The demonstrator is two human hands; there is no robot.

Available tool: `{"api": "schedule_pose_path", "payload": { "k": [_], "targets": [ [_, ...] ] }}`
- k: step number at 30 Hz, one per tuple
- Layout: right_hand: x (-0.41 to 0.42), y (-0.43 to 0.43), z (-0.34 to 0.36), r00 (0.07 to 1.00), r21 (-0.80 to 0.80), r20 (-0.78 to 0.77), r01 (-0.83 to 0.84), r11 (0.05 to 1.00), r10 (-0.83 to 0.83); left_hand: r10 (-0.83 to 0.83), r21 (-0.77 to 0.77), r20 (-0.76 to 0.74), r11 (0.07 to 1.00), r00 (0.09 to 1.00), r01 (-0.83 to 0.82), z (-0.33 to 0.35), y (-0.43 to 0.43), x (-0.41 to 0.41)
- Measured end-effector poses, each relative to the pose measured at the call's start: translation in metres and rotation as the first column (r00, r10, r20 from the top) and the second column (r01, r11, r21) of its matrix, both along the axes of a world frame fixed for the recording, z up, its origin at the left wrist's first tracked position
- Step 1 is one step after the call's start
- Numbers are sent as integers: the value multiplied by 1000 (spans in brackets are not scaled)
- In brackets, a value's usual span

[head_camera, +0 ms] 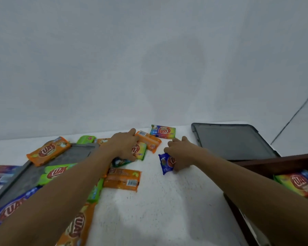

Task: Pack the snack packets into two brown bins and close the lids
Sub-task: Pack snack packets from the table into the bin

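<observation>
Several snack packets lie scattered on the white table (pixel 160 206). My left hand (pixel 124 146) rests on a rainbow packet (pixel 140 150), fingers curled over it, with an orange packet (pixel 149 139) just beyond. My right hand (pixel 180 151) grips a small blue packet (pixel 166 163) by its right edge. A brown bin (pixel 274 165) at the right edge holds a rainbow packet (pixel 299 183). Its dark grey lid (pixel 233 141) lies flat behind it. A second grey lid (pixel 66 157) lies at the left with an orange packet (pixel 48 150) and a green packet (pixel 55 173) on it.
Another rainbow packet (pixel 163 131) sits at the table's far edge against the pale wall. An orange packet (pixel 122 180) lies under my left forearm's side, and a blue packet (pixel 12 208) and an orange one (pixel 75 226) lie near the front left.
</observation>
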State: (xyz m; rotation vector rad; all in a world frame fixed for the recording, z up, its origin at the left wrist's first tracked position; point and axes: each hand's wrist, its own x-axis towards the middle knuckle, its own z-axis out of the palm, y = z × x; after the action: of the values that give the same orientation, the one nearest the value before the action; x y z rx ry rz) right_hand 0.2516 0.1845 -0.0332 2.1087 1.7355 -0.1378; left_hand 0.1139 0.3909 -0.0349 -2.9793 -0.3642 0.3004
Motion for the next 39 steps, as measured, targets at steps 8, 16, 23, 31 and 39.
{"api": "schedule_pose_path", "payload": {
  "k": [8,16,23,31,39],
  "targets": [
    [7,-35,56,967,283,-247,139,949,-68,198,-359,141,923,970,-136,22,-32,-1],
    [27,-152,136,799,446,-601,300,843,33,335,-695,213,712,918,-98,81,-133,1],
    [62,-298,128,710,259,-698,372,892,-93,320,-798,253,602,913,10,104,-253,18],
    [83,-375,93,665,67,-712,384,921,-226,77,-733,187,674,979,87,111,-358,36],
    [70,-384,68,836,-93,-512,174,980,-197,-171,-480,-173,874,970,69,72,-409,47]
  ]
}}
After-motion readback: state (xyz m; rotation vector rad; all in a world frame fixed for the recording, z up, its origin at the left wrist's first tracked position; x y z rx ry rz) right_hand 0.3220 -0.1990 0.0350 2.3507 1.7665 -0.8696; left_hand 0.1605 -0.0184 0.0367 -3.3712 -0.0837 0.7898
